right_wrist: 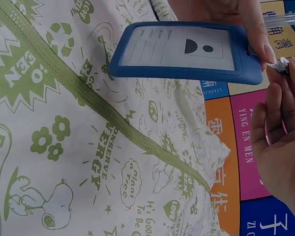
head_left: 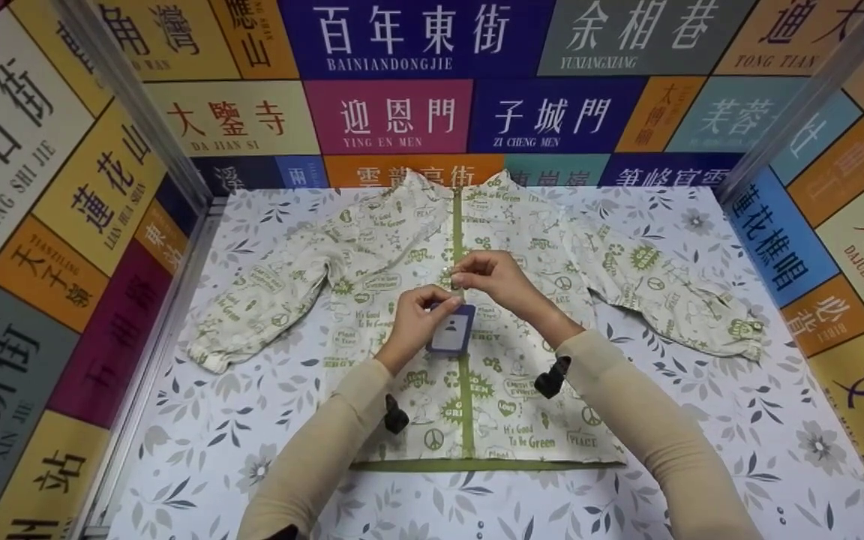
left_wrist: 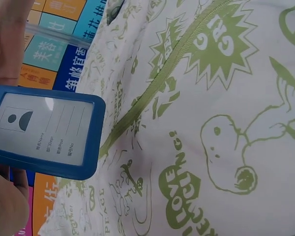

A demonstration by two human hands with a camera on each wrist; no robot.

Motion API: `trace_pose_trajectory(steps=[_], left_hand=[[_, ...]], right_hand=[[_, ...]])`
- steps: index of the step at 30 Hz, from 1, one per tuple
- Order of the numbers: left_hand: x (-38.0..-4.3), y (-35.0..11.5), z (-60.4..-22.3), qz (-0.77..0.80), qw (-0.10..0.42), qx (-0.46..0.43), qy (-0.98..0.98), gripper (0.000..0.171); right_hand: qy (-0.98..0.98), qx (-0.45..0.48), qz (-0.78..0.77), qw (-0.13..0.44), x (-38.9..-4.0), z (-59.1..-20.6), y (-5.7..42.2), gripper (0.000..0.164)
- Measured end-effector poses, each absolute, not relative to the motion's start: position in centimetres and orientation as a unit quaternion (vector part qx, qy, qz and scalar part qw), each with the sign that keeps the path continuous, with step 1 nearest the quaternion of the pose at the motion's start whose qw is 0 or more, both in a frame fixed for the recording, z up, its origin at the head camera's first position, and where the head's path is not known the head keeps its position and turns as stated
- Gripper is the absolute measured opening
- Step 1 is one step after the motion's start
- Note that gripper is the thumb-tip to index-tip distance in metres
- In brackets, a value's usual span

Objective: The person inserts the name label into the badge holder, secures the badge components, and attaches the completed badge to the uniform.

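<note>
A blue-framed ID badge holder [head_left: 451,330] with a white card hangs over the front of a white jacket [head_left: 394,300] printed in green. My left hand [head_left: 418,319] pinches the badge near its top end. Just above it, my right hand [head_left: 493,276] pinches a small metal clip [right_wrist: 283,64] joined to the badge's end. In the right wrist view, the left thumb [right_wrist: 255,29] lies at the badge's edge, and both hands' fingertips nearly meet at the clip. The card [left_wrist: 44,128] shows a person icon and blank lines in the left wrist view.
The jacket lies spread out with its green zip [head_left: 466,420] down the middle and both sleeves [head_left: 252,300] out to the sides. Under it is a leaf-patterned white tabletop [head_left: 199,450]. Panels with coloured signs [head_left: 387,112] stand at the back and both sides.
</note>
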State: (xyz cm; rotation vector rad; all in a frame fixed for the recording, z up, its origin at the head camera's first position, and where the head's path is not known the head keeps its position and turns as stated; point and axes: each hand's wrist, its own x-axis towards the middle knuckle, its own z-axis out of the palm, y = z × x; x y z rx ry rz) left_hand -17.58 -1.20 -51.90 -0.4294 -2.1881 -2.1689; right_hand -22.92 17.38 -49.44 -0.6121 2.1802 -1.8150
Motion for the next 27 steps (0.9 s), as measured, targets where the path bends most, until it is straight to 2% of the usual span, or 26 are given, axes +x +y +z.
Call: trace_pose_trajectory(steps=[5,9,17,27], left_hand=[[-17.6,-1.4,-52.3,-0.697,0.008,-0.118,-0.707,0.013],[-18.5,-1.3,-54.1,-0.7,-0.009,-0.091,-0.708,0.016],[-19.7,-1.8,-56.9,-0.678,-0.003,-0.038,-0.734,0.015],[-20.7,-3.3,-58.2,-0.643,-0.003,0.015,-0.765,0.016]], right_hand=[[0.756,-0.213,-0.609,0.108,-22.3,-49.2,16.7,0.027],[0.759,-0.204,-0.612,0.088,-21.6,-48.8,16.0,0.027],[0.734,-0.152,-0.659,0.067,-23.5,-53.5,14.5,0.026],[0.738,-0.082,-0.668,0.051,-25.0,-56.1,11.8,0.023]])
